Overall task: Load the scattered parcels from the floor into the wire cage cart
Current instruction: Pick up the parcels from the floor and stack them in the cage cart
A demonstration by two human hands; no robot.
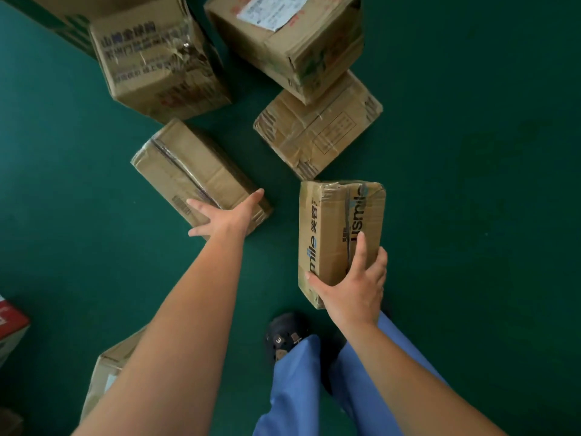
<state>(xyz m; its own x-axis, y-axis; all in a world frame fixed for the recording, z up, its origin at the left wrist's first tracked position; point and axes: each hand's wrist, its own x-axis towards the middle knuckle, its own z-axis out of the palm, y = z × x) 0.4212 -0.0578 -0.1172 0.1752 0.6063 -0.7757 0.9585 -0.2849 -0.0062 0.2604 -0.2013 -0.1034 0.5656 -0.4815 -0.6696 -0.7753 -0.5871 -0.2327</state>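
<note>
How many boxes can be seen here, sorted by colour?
Plain brown cardboard boxes: 6, namely the one gripped by the right hand, the one under the left hand, three behind them and one by the left arm.
Green-printed box: 1
Red-topped box: 1
Total: 8

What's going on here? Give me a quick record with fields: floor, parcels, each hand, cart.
floor: green, parcels scattered on it
parcels: several brown cardboard boxes, mostly taped
left hand: fingers spread, on the near end of a plain box
right hand: grips the near end of the smile box
cart: not in view
feet: dark shoe, blue trousers
</note>
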